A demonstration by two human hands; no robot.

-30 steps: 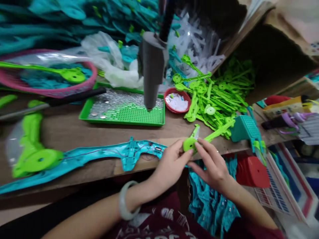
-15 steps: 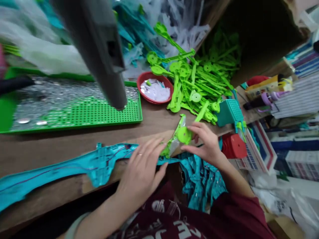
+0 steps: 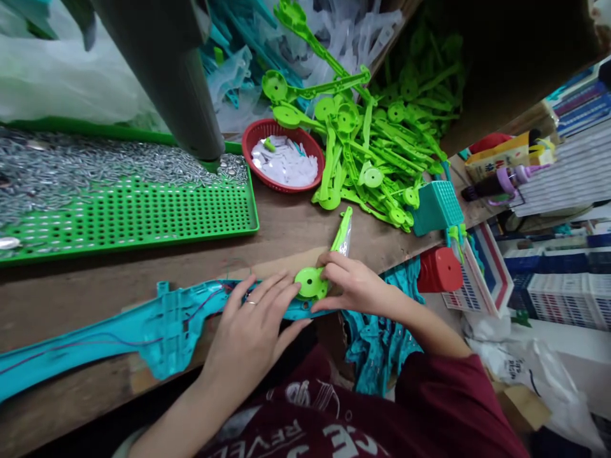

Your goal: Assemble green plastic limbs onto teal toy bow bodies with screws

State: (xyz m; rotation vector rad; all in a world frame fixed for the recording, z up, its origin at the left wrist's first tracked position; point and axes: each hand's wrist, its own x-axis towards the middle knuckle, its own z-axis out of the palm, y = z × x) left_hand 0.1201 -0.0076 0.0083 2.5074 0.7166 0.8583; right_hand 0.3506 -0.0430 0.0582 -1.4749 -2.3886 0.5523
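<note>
Head view: a green tray (image 3: 157,219) of small metal parts occupies the left of the frame. Below it, a long blue plastic strip (image 3: 112,334) runs from the lower left edge to the centre, with thin wires along it. A grey tool (image 3: 167,83) hangs at upper left, above the tray. The left hand (image 3: 252,321) lies over the strip, fingers extended, thumb apart, fingertips at the edge of a green disc-shaped part (image 3: 310,283). A red bowl (image 3: 249,159) of white pieces sits at upper centre. The green disc-shaped part is at frame centre, over the right end of the strip. The right hand (image 3: 356,283) pinches its right side between thumb and fingers. A heap of green parts (image 3: 377,152) lies at upper right of centre.
</note>
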